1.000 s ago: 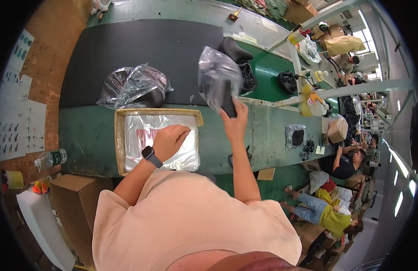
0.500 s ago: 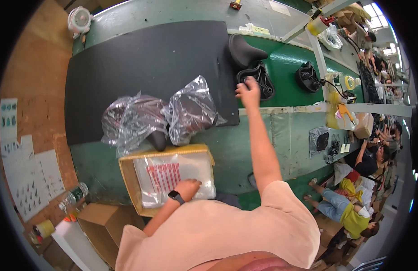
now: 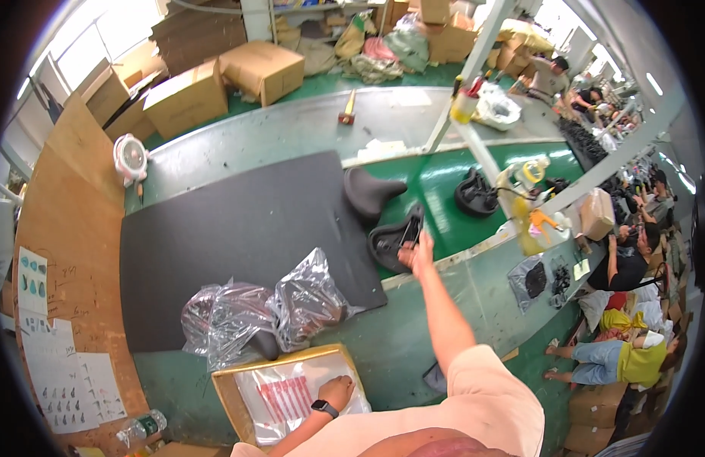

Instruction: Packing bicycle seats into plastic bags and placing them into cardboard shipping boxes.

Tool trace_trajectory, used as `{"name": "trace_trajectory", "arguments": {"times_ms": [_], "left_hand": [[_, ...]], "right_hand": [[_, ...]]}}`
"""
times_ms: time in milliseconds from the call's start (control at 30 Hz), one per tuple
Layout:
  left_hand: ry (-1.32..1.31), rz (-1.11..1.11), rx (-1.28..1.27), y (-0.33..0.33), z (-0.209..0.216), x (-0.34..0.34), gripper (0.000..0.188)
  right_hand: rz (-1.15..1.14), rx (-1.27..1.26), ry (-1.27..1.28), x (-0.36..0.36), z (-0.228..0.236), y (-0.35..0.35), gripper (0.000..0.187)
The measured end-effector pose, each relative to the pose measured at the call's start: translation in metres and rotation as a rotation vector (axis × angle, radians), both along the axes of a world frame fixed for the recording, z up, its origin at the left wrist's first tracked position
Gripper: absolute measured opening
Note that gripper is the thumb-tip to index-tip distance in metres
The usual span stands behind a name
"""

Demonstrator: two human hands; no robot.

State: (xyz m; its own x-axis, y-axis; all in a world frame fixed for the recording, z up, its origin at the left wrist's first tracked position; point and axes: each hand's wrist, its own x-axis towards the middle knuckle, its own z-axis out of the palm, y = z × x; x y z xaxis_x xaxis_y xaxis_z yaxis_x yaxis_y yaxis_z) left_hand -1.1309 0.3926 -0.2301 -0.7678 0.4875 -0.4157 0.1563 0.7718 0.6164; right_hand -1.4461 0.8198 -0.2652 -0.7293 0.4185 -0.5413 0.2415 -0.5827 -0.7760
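Note:
My right hand [image 3: 418,256] reaches across the bench, its fingers closed at the underside of an upturned black bicycle saddle [image 3: 386,242]. Beside it, a second saddle [image 3: 371,194] lies with its smooth top up, near the mat's edge. My left hand [image 3: 336,391] rests curled on a stack of clear plastic bags [image 3: 280,407] with red print, inside an open cardboard box [image 3: 234,392]. Whether a bag is pinched in those fingers is hidden. Just beyond the box lie saddles wrapped in clear plastic [image 3: 227,316], partly on the black mat [image 3: 230,228].
Another upturned saddle [image 3: 474,193] sits farther along the green belt [image 3: 444,217]. A metal post [image 3: 480,152], a spray bottle [image 3: 547,221] and a fan [image 3: 130,158] stand around the bench. A hammer [image 3: 347,114] lies across the belt. Co-workers sit at the right.
The view has tilted up, showing more of the far side. My right hand has gone from hovering open over the upturned saddle to gripping it. My left hand stays on the bags.

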Motion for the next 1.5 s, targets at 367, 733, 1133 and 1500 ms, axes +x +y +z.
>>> {"name": "trace_trajectory", "arguments": {"times_ms": [367,733,1133,1500], "left_hand": [[0.215,0.033,0.075,0.003,-0.032,0.035,0.021],[0.227,0.246,0.153,-0.062,-0.01,0.108,0.02],[-0.018,0.056,0.347,-0.091,0.034,0.149,0.027],[0.037,0.12,0.15,-0.046,-0.004,0.102,0.03]], "right_hand": [[0.004,-0.253,-0.116,0.395,0.03,-0.128,0.094],[0.199,0.188,-0.5,0.38,-0.025,-0.206,0.15],[-0.075,0.015,-0.377,0.281,-0.148,-0.181,0.093],[0.14,0.302,-0.585,0.335,-0.029,-0.205,0.113]]}}
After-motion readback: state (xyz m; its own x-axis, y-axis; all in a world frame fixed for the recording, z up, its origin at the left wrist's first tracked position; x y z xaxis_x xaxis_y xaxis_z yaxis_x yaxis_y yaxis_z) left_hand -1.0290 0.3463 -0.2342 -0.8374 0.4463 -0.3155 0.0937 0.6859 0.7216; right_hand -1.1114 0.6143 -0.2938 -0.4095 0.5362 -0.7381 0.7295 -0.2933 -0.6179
